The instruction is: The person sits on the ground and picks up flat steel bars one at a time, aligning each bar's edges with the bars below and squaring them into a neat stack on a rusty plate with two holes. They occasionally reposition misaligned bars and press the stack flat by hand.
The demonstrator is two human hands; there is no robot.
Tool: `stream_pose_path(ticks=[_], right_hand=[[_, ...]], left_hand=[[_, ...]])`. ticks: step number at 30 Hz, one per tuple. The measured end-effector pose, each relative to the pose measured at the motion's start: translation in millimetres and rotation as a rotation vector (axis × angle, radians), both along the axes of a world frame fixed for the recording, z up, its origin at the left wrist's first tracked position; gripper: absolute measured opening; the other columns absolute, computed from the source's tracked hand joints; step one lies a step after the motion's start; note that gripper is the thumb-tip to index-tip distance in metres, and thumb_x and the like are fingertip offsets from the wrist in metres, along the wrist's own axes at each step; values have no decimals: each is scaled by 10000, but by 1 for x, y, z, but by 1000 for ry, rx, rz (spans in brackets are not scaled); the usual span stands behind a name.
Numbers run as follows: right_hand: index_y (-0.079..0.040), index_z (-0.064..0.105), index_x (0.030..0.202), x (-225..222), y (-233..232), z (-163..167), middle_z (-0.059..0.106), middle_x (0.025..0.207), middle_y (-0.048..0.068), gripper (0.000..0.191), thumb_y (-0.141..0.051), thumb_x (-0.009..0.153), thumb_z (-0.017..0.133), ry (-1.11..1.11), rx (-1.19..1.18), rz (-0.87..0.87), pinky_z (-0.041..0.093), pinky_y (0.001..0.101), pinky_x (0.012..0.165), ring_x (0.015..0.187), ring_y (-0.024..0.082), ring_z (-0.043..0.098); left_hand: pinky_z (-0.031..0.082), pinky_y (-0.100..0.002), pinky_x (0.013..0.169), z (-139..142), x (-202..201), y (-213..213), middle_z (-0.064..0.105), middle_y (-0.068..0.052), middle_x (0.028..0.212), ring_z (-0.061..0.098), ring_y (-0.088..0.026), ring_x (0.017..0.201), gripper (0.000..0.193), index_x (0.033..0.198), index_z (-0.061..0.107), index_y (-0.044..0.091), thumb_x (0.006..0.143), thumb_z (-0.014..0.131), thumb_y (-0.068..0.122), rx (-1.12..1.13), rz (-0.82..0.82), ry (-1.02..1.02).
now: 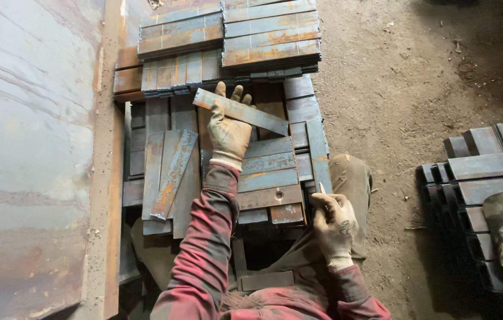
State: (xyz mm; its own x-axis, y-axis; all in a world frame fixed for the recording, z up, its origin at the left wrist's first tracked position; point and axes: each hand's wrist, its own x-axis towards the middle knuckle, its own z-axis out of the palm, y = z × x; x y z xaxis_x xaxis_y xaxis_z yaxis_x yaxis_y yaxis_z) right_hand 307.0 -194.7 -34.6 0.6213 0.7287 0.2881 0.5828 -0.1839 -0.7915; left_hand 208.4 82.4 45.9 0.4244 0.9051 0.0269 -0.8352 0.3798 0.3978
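The left hand, in a dirty work glove, reaches out over the pile with its fingers wrapped around one flat steel bar, gripping it near the bar's left half. The bar lies slanted, its upper end pointing left and its lower end running down to the right past the hand. The right hand, also gloved, sits close to the person's knee, curled shut around a thin white marking stick whose tip pokes up above the fingers.

The held bar hangs just above a stack of rusty steel bars spread on the dirt floor between the two hands, nearer the left one. One single loose bar lies tilted on the stack, to the left of the red plaid sleeve. Two neater bundles of bars sit at the far end. A big rusted steel plate runs along the left, and another stack of bars stands well apart on the right.
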Motion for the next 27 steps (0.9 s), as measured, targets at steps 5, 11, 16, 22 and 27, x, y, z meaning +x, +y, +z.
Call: stream_pose_path(ticks=[5, 11, 16, 22, 27], right_hand=[[-93, 756, 1059, 0, 1, 1, 690, 993, 75, 266, 25, 830, 690, 45, 9, 7, 545, 334, 828, 951, 232, 678], [-88, 753, 1039, 1, -1, -1, 686, 984, 80, 255, 34, 824, 690, 52, 31, 9, 548, 332, 809, 937, 236, 684], [-93, 761, 1036, 0, 1, 1, 693, 981, 77, 249, 35, 835, 689, 59, 21, -2, 549, 334, 788, 919, 234, 689], [-77, 755, 1062, -1, -3, 7, 690, 988, 82, 270, 49, 837, 675, 49, 65, -10, 543, 328, 764, 900, 218, 684], [-116, 748, 1150, 9, 31, 21, 687, 1045, 90, 286, 27, 917, 665, -103, 207, 33, 569, 269, 775, 916, 185, 674]], left_hand=[[484, -376, 872, -1, -8, 11, 598, -12, 1101, 571, -140, 935, 564, 1554, 556, 172, 1028, 681, 9, 192, 128, 503], [562, -281, 859, -1, -45, 15, 741, -61, 1123, 686, -142, 978, 430, 1295, 675, 15, 876, 745, 77, 283, 538, 1017], [549, -352, 860, 18, -77, -9, 789, -164, 1076, 750, -262, 983, 521, 1156, 772, 72, 919, 760, 536, 319, 56, 2232], [489, -484, 923, 4, -95, -27, 698, -154, 1169, 638, -350, 1096, 419, 1148, 739, 101, 844, 784, 386, 710, 545, 2370], [380, -496, 1077, -16, -124, -24, 655, -82, 1329, 542, -322, 1264, 202, 1000, 825, 177, 853, 709, 253, 1126, 818, 2087]])
